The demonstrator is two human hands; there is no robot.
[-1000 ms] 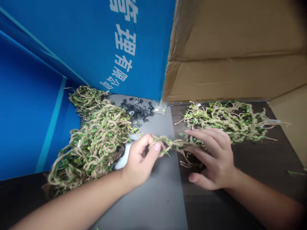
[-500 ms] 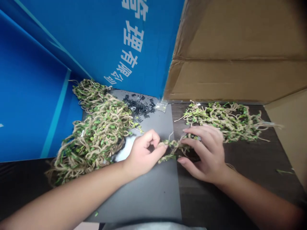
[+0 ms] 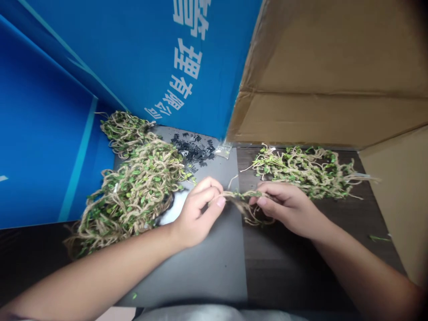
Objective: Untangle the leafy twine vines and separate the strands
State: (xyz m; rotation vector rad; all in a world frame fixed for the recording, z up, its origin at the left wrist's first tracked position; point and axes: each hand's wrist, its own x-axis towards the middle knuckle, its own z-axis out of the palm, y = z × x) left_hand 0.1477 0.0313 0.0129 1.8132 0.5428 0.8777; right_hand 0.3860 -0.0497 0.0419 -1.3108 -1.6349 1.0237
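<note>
A strand of tan twine with green leaves [image 3: 245, 195] stretches between my two hands over the table's middle. My left hand [image 3: 203, 211] pinches its left end between thumb and fingers. Thumb and fingers of my right hand [image 3: 287, 206] are closed on the other end, and loose loops hang below. Beside my left hand lies a large heap of leafy twine [image 3: 137, 187]. Behind my right hand is a smaller pile of leafy twine [image 3: 310, 169].
Small black pieces [image 3: 195, 149] lie scattered at the back, beside a small clear bag [image 3: 223, 151]. A blue printed panel [image 3: 133, 53] stands at the left and back, brown cardboard [image 3: 327, 53] at the right. A green sprig [image 3: 379, 238] lies at far right.
My right hand has gone from spread fingers to a pinch on the strand. The strand is now drawn out straighter between the hands. The view has shifted slightly.
</note>
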